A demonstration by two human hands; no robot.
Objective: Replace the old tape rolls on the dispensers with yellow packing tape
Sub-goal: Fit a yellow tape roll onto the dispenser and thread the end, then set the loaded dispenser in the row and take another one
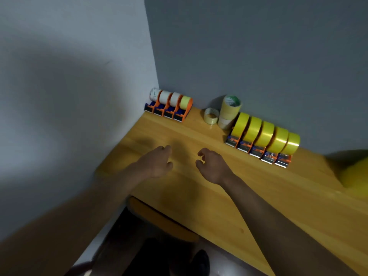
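Wooden worktop (199, 196) with both hands hovering loosely curled, holding nothing: left hand (157, 162), right hand (212, 166). Five yellow-tape dispensers (262, 140) sit right; four orange dispensers (169, 105) in the corner.

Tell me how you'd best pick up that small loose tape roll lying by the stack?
Pinch the small tape roll from above, one finger in its open core, thumb on the outer wall. It lies flat, hole upward, and the stacked rolls crowd its right side.

Yellow tape rolls (266, 134), seemingly orange dispensers (168, 111)
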